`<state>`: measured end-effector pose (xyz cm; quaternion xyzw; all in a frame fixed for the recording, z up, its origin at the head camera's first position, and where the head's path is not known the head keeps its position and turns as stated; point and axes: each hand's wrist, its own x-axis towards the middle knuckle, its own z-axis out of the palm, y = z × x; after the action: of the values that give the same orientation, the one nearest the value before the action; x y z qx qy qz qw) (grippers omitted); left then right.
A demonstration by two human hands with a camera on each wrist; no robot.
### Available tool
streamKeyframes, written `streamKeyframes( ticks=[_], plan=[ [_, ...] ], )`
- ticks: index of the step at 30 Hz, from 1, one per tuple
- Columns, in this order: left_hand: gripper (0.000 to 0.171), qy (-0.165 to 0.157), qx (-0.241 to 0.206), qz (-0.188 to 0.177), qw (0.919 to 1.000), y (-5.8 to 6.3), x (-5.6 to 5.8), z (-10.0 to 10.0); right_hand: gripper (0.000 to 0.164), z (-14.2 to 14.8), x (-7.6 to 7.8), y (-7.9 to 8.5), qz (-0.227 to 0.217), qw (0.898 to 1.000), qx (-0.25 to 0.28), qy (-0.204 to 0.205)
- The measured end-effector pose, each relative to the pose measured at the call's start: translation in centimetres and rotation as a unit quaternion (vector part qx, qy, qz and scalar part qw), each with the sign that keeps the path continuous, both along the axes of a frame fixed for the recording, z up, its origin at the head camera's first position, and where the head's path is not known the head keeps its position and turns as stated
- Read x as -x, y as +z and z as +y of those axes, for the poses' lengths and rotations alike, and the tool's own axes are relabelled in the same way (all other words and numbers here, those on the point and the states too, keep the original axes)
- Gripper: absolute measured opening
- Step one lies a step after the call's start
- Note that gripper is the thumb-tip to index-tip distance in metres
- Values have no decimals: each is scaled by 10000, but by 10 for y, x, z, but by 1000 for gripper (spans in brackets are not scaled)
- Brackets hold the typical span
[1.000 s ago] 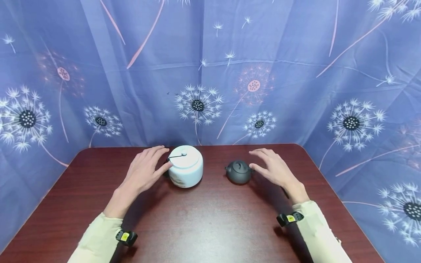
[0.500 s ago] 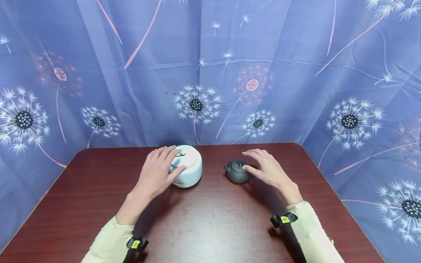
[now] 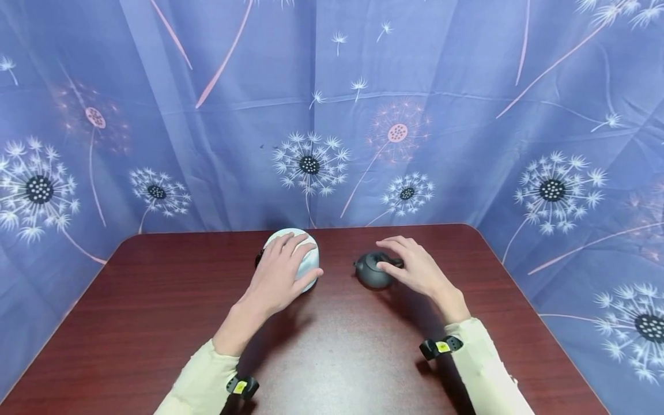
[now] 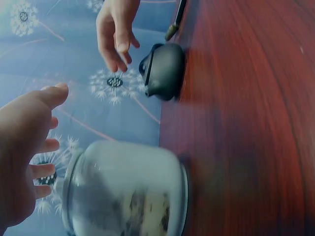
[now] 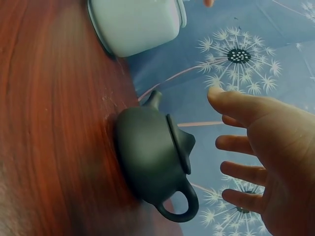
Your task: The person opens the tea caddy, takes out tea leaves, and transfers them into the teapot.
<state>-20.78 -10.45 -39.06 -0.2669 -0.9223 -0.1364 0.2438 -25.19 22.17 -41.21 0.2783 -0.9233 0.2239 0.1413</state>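
Note:
A white lidded jar (image 3: 308, 264) stands on the table, mostly covered in the head view by my left hand (image 3: 279, 275). The left wrist view shows that hand above the lid side of the jar (image 4: 128, 182), fingers spread and holding nothing. To the right sits a dark teapot (image 3: 370, 274) with its lid on. My right hand (image 3: 419, 270) hovers over its handle side, fingers loosely extended. In the right wrist view, a gap separates the thumb and fingers from the teapot's lid (image 5: 182, 142); its loop handle (image 5: 193, 205) is free.
The reddish-brown wooden table (image 3: 332, 351) ends at a back edge just behind the jar and teapot. A blue dandelion-print curtain (image 3: 233, 144) hangs behind and on both sides. Beyond the teapot, a thin dark stick with a brownish tip (image 4: 172, 32) lies on the table.
My left hand has moved right, from beside the jar to over it. My right hand has shifted slightly left, over the teapot. Jar and teapot stay put.

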Motion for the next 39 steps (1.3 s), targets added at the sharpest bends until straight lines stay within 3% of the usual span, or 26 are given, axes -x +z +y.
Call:
streamKeyframes(
  ticks=[7, 27, 33, 39],
  plan=[
    [49, -200, -159, -238, 9994, -4, 2, 24, 48, -4, -2, -1, -46, 10000, 29, 49],
    [51, -385, -562, -1087, 9917, -23, 8, 73, 49, -6, -1, -11, -153, 9998, -34, 80],
    [52, -316, -967, -1483, 9837, -36, 11, 86, 49, -5, 0, -14, -253, 9997, 17, 49],
    [52, -312, -1695, -1942, 9657, -50, 11, 95, 50, -6, 2, -14, -412, 9991, 95, 75]
  ],
)
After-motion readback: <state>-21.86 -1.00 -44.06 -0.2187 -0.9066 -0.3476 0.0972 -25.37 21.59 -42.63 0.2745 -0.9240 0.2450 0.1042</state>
